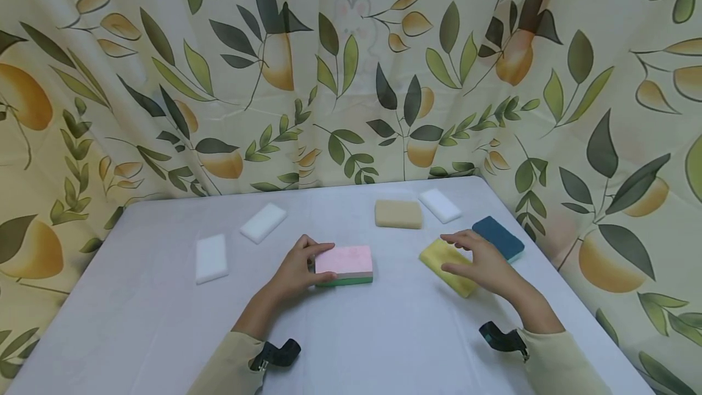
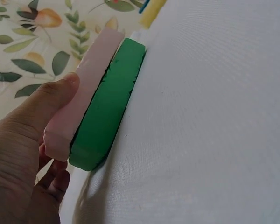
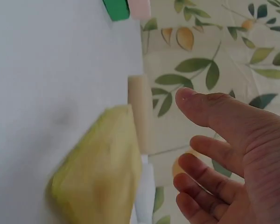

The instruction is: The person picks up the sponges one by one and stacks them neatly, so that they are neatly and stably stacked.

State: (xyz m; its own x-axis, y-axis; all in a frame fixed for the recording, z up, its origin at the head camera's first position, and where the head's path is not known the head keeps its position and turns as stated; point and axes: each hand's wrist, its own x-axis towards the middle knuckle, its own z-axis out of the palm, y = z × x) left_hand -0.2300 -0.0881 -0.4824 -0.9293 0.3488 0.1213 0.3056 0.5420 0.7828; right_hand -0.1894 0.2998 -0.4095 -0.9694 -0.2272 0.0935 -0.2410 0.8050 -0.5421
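Note:
My left hand (image 1: pixel 296 267) grips a pink sponge (image 1: pixel 347 258) between thumb and fingers, at its left end. Directly under the pink one lies a green sponge (image 2: pixel 107 105), the two stacked flat with a thin dark seam between them. On the right, my right hand (image 1: pixel 488 264) hovers over a yellow sponge (image 1: pixel 437 255), fingers loosely bent and holding nothing. The right wrist view shows a gap between those fingers and the yellow sponge (image 3: pixel 100 172). Beyond the right hand, a dark blue sponge (image 1: pixel 498 236) is partly covered by it.
A beige sponge (image 1: pixel 398 214) and a white block (image 1: pixel 440 205) lie at the back right. Two more white pieces, one upright-set block (image 1: pixel 211 258) and one angled block (image 1: pixel 263 222), are on the left. A leaf-patterned curtain (image 1: pixel 351 108) hangs behind the white-covered table (image 1: pixel 373 340).

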